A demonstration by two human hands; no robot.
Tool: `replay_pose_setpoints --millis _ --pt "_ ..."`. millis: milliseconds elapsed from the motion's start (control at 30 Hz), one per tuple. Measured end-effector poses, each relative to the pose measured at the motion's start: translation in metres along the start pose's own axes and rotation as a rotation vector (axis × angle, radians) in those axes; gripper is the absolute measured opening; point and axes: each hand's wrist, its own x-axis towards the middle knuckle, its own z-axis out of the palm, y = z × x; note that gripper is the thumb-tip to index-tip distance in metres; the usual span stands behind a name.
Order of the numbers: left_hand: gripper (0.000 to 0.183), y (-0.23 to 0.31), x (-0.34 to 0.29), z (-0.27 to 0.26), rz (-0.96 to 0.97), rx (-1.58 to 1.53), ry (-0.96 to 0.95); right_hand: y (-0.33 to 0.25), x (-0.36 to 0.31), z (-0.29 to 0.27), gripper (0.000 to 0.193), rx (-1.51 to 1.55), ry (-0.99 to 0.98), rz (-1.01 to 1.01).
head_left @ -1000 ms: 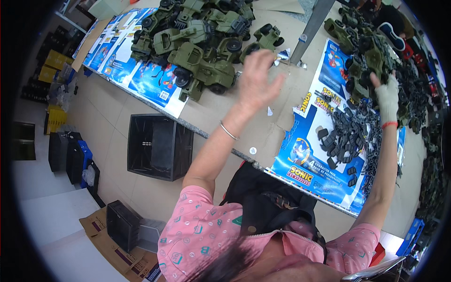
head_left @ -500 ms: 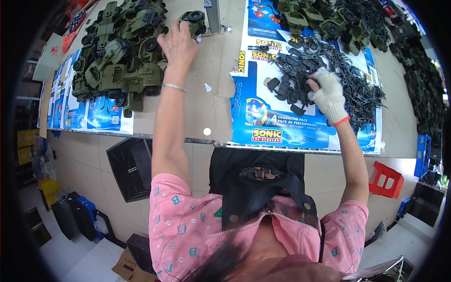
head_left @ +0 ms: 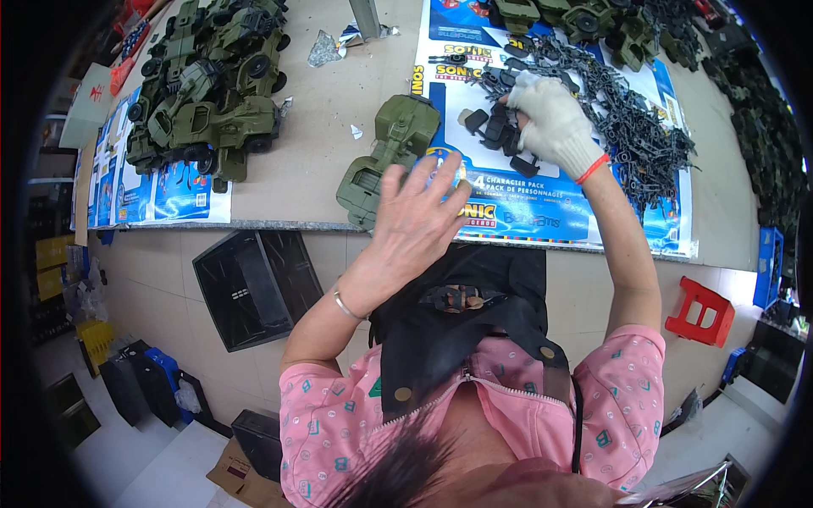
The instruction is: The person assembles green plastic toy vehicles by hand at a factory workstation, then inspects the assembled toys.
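A green toy military vehicle [head_left: 391, 144] lies on the table's front part, roof side up, beside the printed sheet. My bare left hand [head_left: 421, 216] is at its near right side, fingers spread, the little-finger side close to or touching the vehicle. Nothing shows in its grasp. Over the pile of small black plastic parts [head_left: 495, 131] is my right hand [head_left: 555, 123], in a white knit glove with the thumb tip bare. Its fingers curl inward among the parts; what they pinch, if anything, is hidden. Dark chain-like plastic pieces [head_left: 635, 152] lie to its right.
More green toy vehicles [head_left: 220, 123] are heaped at the left, others [head_left: 584, 21] at the far right. A metal post [head_left: 365, 17] stands at the back, with torn scraps [head_left: 323, 49] nearby. Below are a black crate [head_left: 254, 288] and a red stool [head_left: 701, 311].
My left hand has come from the far heap toward the table's front edge, and one green vehicle now lies beside it. My right hand has shifted slightly left and away over the black parts.
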Motion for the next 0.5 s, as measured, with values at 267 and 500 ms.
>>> replay_pose_setpoints --millis 267,500 --pt "0.076 -0.082 0.008 -0.027 -0.250 -0.020 0.087 0.006 0.008 -0.008 0.037 -0.064 -0.060 -0.293" --pt "0.082 -0.073 0.035 -0.024 -0.462 -0.200 -0.183 0.041 -0.015 -0.036 0.039 0.498 -0.054 0.126"
